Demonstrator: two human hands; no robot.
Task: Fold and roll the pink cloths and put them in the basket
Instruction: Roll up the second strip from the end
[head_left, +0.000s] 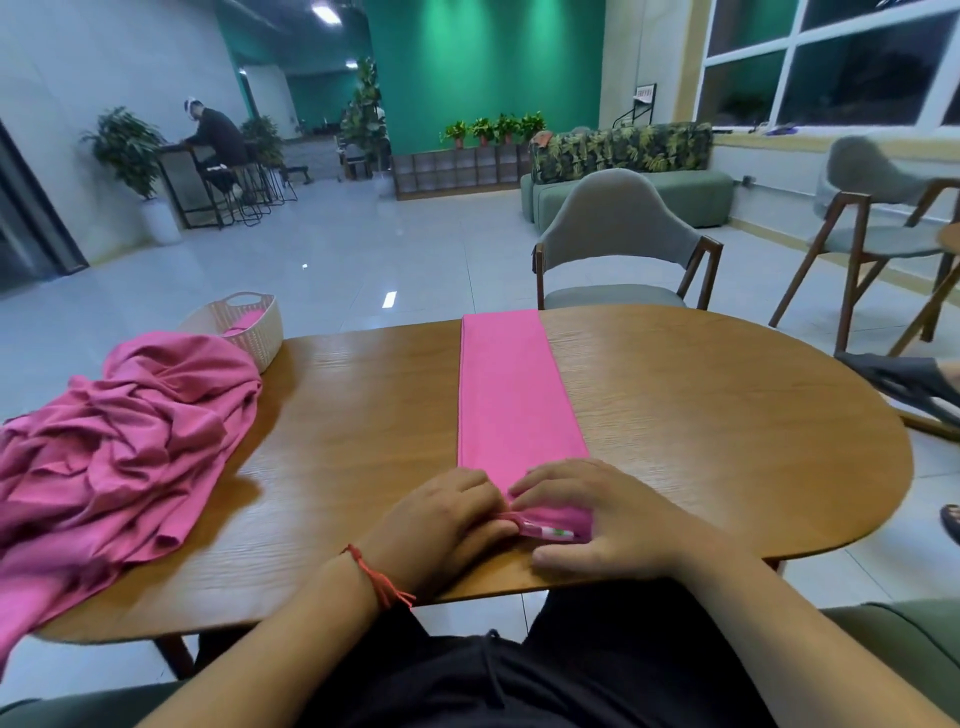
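A pink cloth folded into a long narrow strip (511, 389) runs across the wooden table (727, 415) from its far edge toward me. Its near end is curled into a small roll under my fingers. My left hand (441, 519) grips the roll's left side and my right hand (608, 519) presses on its right side. A heap of crumpled pink cloths (114, 447) covers the table's left end and hangs over the edge. Behind the heap stands a cream woven basket (254, 325) with something pink inside.
A grey chair (623, 244) stands at the table's far side and another grey chair (878, 208) to the right. Someone's sandalled foot (904, 387) shows at the right edge. A person sits at a distant bar table (182, 171).
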